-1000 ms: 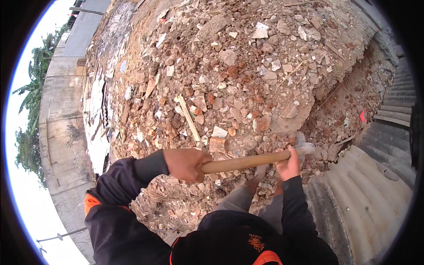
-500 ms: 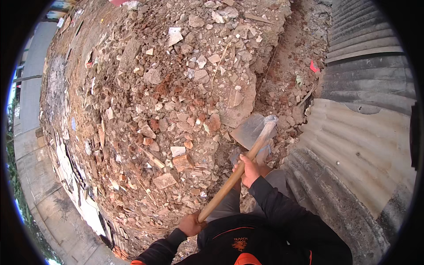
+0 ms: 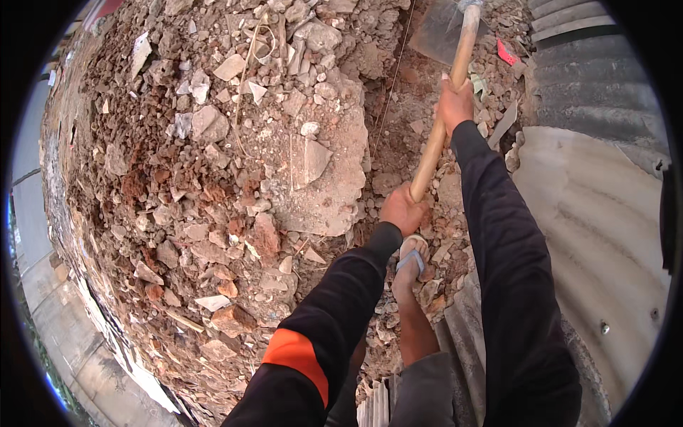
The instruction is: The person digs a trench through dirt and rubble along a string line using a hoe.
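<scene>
Both my arms reach forward, gripping a hoe [image 3: 430, 162] by its pale wooden handle. My left hand [image 3: 403, 210] is closed round the butt end of the handle. Further up, my right hand [image 3: 455, 107] wraps the shaft below the head. The wide, dusty metal blade [image 3: 442, 34] is over the dirt trench at the far right, partly cut off by the picture's top; whether it touches the soil I cannot tell. Left of the handle rises a broken concrete slab [image 3: 320, 192] with a ragged edge.
A heap of rubble [image 3: 192, 178] with soil and brick pieces spreads to the left. Corrugated sheets [image 3: 583, 206] line the right side. My sandalled foot [image 3: 410, 260] stands below my left hand. A red scrap [image 3: 506, 52] lies near the blade, and a thin wire [image 3: 393, 82] crosses the trench.
The hoe has swung forward and away from my body, its blade now further up the trench. Both arms have stretched out, and the view has shifted forward.
</scene>
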The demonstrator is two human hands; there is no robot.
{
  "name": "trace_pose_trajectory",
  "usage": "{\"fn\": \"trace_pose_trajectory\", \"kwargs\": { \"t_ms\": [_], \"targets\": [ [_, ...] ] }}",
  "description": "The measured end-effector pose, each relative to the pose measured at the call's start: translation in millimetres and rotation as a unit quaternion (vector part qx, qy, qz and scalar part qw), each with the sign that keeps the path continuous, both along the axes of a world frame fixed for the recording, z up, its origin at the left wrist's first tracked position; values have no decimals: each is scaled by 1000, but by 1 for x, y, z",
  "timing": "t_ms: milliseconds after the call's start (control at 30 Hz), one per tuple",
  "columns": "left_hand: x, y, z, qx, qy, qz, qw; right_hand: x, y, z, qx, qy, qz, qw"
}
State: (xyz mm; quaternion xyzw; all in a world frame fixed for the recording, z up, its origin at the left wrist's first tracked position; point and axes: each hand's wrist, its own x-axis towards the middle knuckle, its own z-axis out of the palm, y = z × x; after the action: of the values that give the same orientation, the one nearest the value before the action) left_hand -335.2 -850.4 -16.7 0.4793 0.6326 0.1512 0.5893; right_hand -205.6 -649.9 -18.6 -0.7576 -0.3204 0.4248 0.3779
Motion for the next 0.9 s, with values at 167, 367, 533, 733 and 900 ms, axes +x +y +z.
{"fn": "trace_pose_trajectory", "kwargs": {
  "t_ms": [167, 367, 533, 733, 900],
  "targets": [
    [-9, -103, 15, -166, -10, 17, 986, -14, -109, -26, -174, 25, 49, 983],
    [-10, -228, 87, -200, 60, -3, 978, -26, -259, 5, -171, 10, 57, 984],
    [2, -98, 8, -44, 45, 40, 997, -9, -85, 7, -135, -1, 33, 990],
    [15, -99, 66, -148, 103, -42, 983, 30, -127, -49, -224, -53, -3, 973],
    [-3, -193, 97, -178, 62, 7, 982, -8, -208, -42, -252, -138, 109, 952]
  ]
}}
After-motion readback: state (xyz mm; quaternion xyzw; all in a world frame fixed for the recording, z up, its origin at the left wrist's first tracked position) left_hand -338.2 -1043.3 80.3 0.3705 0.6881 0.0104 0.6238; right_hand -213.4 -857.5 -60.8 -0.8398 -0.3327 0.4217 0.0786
